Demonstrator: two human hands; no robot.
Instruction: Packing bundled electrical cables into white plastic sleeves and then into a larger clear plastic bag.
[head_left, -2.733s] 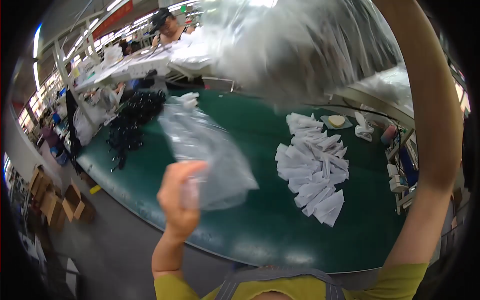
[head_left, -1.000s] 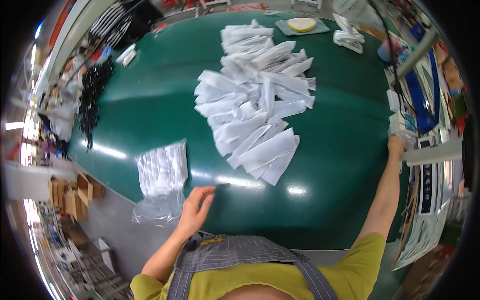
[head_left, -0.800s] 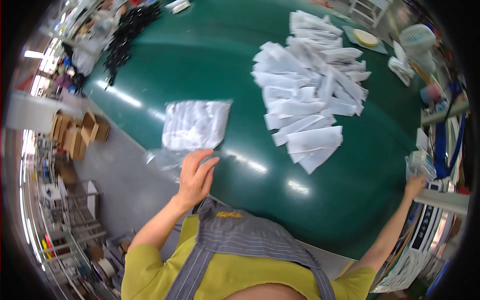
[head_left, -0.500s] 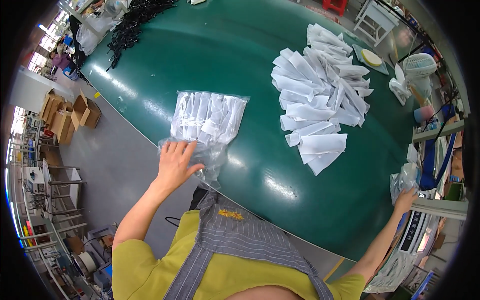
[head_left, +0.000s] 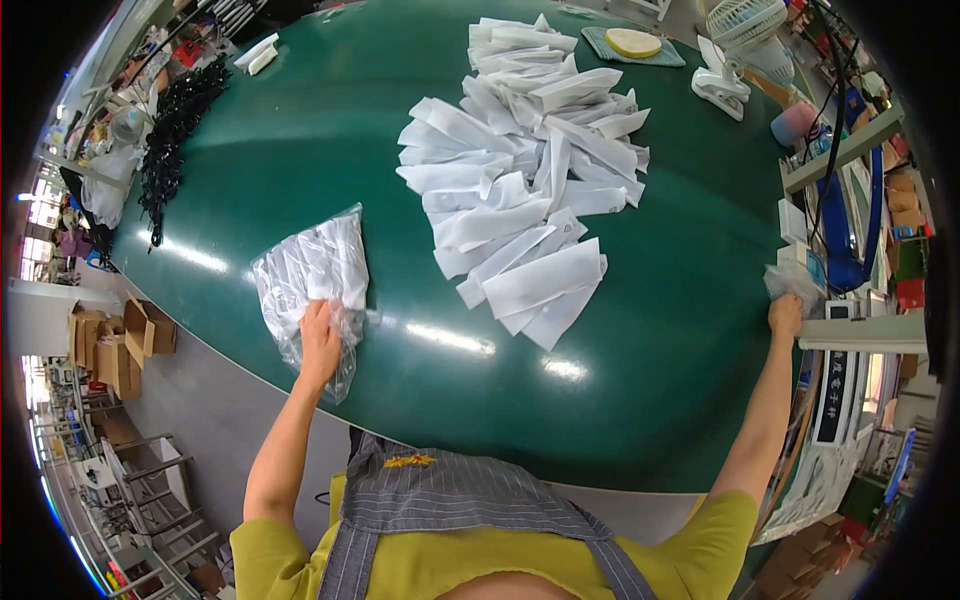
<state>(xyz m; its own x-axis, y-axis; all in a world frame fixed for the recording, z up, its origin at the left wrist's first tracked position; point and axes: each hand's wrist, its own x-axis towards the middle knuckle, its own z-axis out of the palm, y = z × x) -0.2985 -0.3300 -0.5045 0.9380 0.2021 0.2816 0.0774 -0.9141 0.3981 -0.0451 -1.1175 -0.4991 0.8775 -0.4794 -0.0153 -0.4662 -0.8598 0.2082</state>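
Observation:
At the left side of the table lies a clear plastic bag (head_left: pixel 312 262) filled with a row of white, flat folded packets. My left hand (head_left: pixel 320 342) is closed on the bag's loose, crumpled near end, its fingers curled over the film. Far out to the right, my right hand (head_left: pixel 786 314) reaches the table's edge, its fingers closed on crumpled clear plastic film (head_left: pixel 792 282); part of the fingertips is hidden. Between my hands, farther off, spreads a loose heap of white packets (head_left: pixel 520 170), the nearest ones overlapping like a fan.
The green table (head_left: pixel 480 400) has a curved near edge. Black cords (head_left: pixel 180 135) lie at its left, beside small white pieces (head_left: pixel 258 52). Beyond the heap are a yellow round sponge (head_left: pixel 633 42) on a cloth and a fan (head_left: pixel 745 30). A pale metal frame (head_left: pixel 865 335) borders the right.
The view has swung to the right. My left hand has gone from spread fingers to a grip on the bag, which now lies turned. My right hand stays by the clear film.

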